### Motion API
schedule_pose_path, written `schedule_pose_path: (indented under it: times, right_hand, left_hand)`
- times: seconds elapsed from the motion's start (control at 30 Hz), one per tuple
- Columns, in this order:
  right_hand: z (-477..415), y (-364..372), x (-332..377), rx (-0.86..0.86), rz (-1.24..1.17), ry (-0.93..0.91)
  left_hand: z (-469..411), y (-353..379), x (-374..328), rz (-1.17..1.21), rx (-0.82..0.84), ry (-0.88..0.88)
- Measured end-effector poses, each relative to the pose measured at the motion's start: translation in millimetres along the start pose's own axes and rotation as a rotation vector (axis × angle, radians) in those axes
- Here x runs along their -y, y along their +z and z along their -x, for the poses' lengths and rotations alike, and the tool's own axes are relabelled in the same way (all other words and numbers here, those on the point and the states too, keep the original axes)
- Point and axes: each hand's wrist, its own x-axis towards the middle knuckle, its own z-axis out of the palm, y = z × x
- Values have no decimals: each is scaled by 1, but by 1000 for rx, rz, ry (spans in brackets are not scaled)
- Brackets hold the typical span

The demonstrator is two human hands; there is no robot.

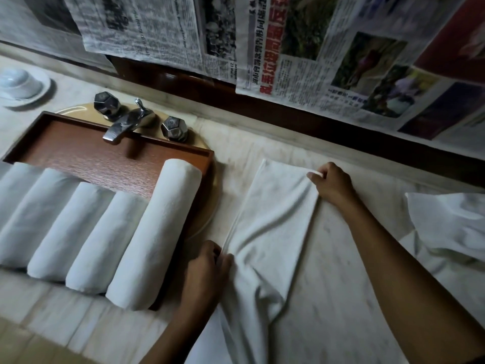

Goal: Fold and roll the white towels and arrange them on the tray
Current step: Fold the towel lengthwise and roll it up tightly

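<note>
Nearest us, the near end of the white towel bunches and drapes toward the front edge of the surface, between the two forearms. The towel lies directly between the hands, and its long axis runs from us toward the wall, leaning a little to the right as it goes away. The left hand is the nearer one. It pinches the towel's left edge low down, where we see what look like stacked layers. The right hand reaches to the far end and pinches the far right corner between thumb and fingers.

The cloth sags in wrinkles between the two grips, so we judge the fold is not yet flat (a pull apart along the diagonal should tighten it).

The tray sits just left of the towel, on the left hand's side, and carries five rolled towels side by side. Their axes run roughly parallel to the towel's. A heap of loose towels waits at the far right.
</note>
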Motion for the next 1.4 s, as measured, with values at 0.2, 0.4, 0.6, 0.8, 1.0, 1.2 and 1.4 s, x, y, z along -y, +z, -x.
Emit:
schedule_pose_path:
  times: [0.2,0.4,0.6,0.8,1.0,1.2,1.4]
  right_hand:
    - [15,15,-5,-212,-99,-89]
    - [68,66,26,-88,269,-701]
    - [51,76,20,108,445,-587]
    - [39,74,14,20,475,-633]
    - [34,75,8,18,475,-588]
    - [30,74,6,23,492,-579]
    - [82,85,23,8,396,-684]
  left_hand:
    - [3,0,-3,-23,23,-1]
    - [4,-2,-9,-22,16,-23]
    - [13,-10,-15,308,309,-176]
    - [19,-22,-8,372,211,-164]
    - [11,-12,5,21,38,-14]
    - [7,-5,6,35,11,-23]
    - [8,-7,5,42,20,-22]
